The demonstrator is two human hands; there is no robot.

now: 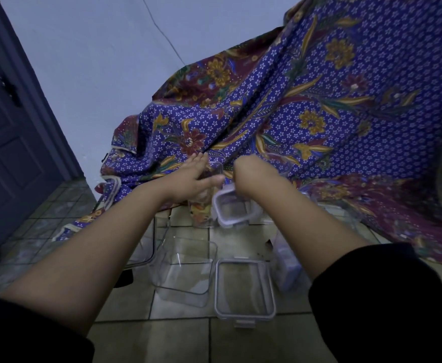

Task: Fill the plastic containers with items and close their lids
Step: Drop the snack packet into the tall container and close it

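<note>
Tall container (204, 218): clear rigid plastic, upright at centre on the tiled floor (178, 336), with coloured pieces inside. Left hand (192, 180): fingers straight, laid against its upper wall, grip wide. Right hand (251, 176): grip curled on a rounded-square lid (237, 209) with a clear panel and pale lilac frame, tilted just beside the container at 3 o'clock. Square container (186, 268): glossy, open-topped, at 6 o'clock. Second lid (244, 289): flat on the tiles beside it. Batik cloth (319, 100): blue floral, draped in folds from 12 to 3 o'clock.
</note>
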